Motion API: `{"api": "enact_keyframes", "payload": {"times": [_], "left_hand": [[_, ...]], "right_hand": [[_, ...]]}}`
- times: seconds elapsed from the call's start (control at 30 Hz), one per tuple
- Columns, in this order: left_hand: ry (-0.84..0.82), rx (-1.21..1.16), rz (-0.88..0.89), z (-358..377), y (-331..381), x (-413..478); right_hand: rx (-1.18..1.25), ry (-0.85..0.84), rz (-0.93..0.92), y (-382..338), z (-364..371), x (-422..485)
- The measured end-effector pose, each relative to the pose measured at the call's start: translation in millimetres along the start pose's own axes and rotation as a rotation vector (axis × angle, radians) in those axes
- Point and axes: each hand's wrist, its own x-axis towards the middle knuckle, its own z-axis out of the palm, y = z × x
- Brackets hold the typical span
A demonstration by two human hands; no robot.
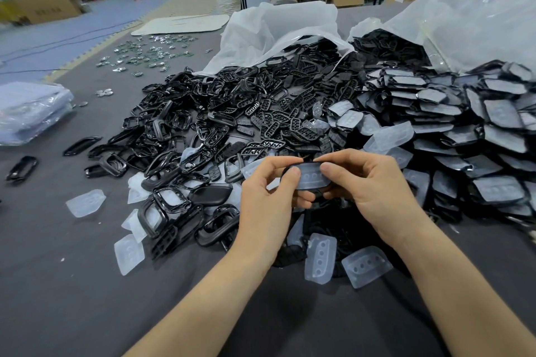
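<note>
holding: the left hand (269, 200) and the right hand (374, 185) both pinch one small part between thumb and fingers, raised just above the near edge of the pile.
look: a milky, translucent button pad (312, 177) with three round dimples in a row, lying on a glossy black frame (314, 190) that shows around its edge.
axis: the long axis runs left to right; the dimpled face is turned up toward the camera.
grip: the left thumb presses the pad's left end and the right thumb its right end; the fingers curl behind.
place: near centre of the grey table (87, 269), over loose pads (320, 261).
around: a heap of bare shells (185, 130) to the left and far; stacked covered parts (452, 124) to the right; clear bags (278, 29) far.
writing: print on the far-left cardboard box (43, 6) is too blurred to read.
</note>
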Motion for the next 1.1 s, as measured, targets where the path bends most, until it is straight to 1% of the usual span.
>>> {"api": "enact_keyframes", "payload": {"times": [0.27, 0.53, 0.6, 0.73, 0.8, 0.87, 0.93, 1.0, 1.1], "left_hand": [[-0.006, -0.047, -0.026, 0.3, 1.8, -1.1], [-0.037, -0.101, -0.050, -2.5, 2.3, 0.3], [-0.026, -0.064, -0.037, -2.8, 0.6, 1.2], [0.007, 0.105, 0.022, -3.9, -4.8, 2.9], [0.009, 0.136, 0.030, -3.8, -6.2, 3.8], [0.009, 0.164, 0.045, -4.3, -6.3, 4.0], [0.007, 0.244, 0.105, -5.5, -6.5, 4.3], [0.003, 0.330, 0.178, -6.8, -6.0, 5.0], [0.012, 0.375, 0.223, -8.1, -5.6, 5.8]], "right_hand": [[-0.008, -0.007, -0.010, -1.6, 0.2, -0.8], [0.105, 0.012, 0.097, -3.8, -0.6, -0.8], [0.099, 0.007, 0.096, -3.6, -1.6, -0.7], [0.053, 0.005, 0.066, -3.4, -3.3, -1.1], [0.039, 0.010, 0.067, -2.5, -3.2, -0.8], [-0.004, 0.025, 0.062, -1.7, -2.2, -0.4], [-0.093, 0.052, 0.035, -1.2, -1.2, -0.7], [-0.196, 0.086, -0.014, -1.0, 0.5, -1.8], [-0.384, 0.127, -0.115, -1.9, 2.5, -5.1]]}}
